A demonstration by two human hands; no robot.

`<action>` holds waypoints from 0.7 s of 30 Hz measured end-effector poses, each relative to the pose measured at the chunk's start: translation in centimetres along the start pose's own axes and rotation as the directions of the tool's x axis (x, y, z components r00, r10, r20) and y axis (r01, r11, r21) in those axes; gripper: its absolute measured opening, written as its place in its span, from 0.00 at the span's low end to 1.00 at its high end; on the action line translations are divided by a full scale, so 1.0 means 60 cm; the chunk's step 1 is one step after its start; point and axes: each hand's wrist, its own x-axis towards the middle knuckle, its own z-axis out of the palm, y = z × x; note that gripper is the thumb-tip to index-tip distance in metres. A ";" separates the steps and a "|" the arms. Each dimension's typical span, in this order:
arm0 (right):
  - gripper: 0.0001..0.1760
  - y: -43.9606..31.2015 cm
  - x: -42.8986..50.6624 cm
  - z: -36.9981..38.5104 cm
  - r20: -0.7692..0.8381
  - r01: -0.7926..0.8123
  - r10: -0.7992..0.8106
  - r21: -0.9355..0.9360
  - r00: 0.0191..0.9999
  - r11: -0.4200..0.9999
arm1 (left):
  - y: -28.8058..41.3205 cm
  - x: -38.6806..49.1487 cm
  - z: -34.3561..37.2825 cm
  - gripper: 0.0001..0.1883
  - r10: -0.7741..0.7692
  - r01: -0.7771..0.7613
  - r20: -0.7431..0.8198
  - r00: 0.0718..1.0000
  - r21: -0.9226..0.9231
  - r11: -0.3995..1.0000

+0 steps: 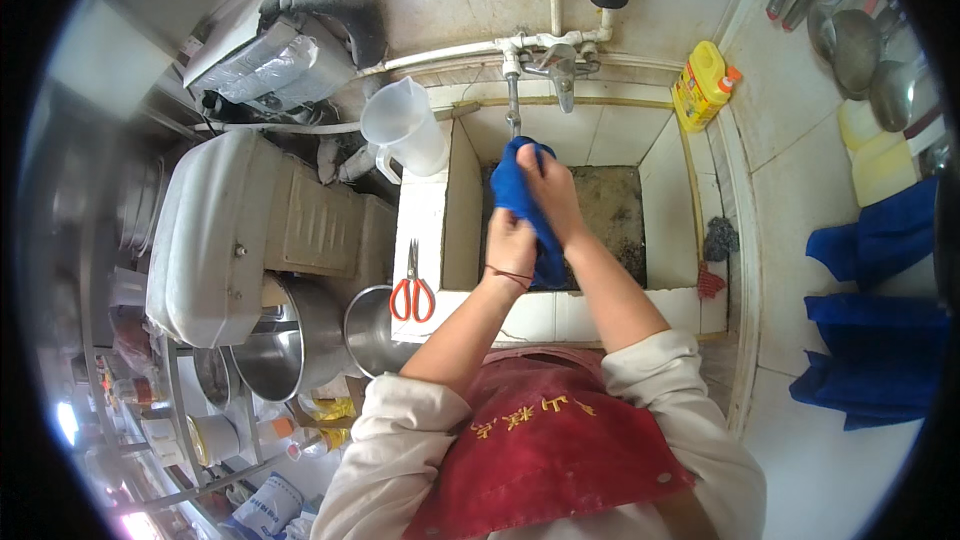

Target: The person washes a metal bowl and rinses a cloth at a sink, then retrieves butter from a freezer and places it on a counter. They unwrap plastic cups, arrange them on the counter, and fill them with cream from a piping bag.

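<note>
A bunched blue cloth point(513, 181) is gripped by both hands above a white-tiled sink point(670, 214). My left hand point(512, 244) holds its lower part, nearer my body, and wears a thin dark cord at the wrist. Farther out, my right hand point(553, 187) is closed around the upper part, thumb on top. A loose end of the cloth hangs below, between my forearms. Both hands are slightly blurred. Behind them, a metal mixer faucet point(561, 79) projects from the wall over the basin.
Red-handled scissors point(412, 292) and a translucent plastic jug point(405, 127) rest on the sink's left ledge. A yellow detergent bottle point(703, 86) stands at the back right corner. A scouring pad point(721, 238) lies on the right rim. Blue cloths point(874, 352) and ladles point(855, 52) hang at right.
</note>
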 end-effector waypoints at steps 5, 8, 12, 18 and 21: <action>0.24 -0.092 -0.014 -0.059 0.173 0.389 -0.372 -0.655 0.912 0.648 | 0.062 -0.005 -0.062 0.33 0.051 0.105 0.266 0.963 -0.538 0.836; 0.24 -0.127 -0.033 -0.042 0.160 0.248 -0.271 0.150 0.949 0.957 | 0.073 -0.006 -0.066 0.30 0.109 0.203 0.461 0.881 -0.574 0.793; 0.30 -0.115 -0.012 0.041 0.455 -0.510 -0.394 0.859 0.798 -0.039 | 0.073 0.003 -0.024 0.28 0.140 0.277 0.555 0.820 -0.599 0.751; 0.23 -0.058 0.043 0.060 0.182 -0.179 0.011 0.974 0.983 -0.138 | 0.059 0.003 0.038 0.35 -0.118 0.237 0.235 0.965 -0.579 0.780; 0.22 -0.060 0.063 0.048 0.172 -0.185 0.201 0.982 0.964 0.048 | 0.039 -0.010 0.034 0.34 -0.195 0.334 0.288 0.938 -0.592 0.733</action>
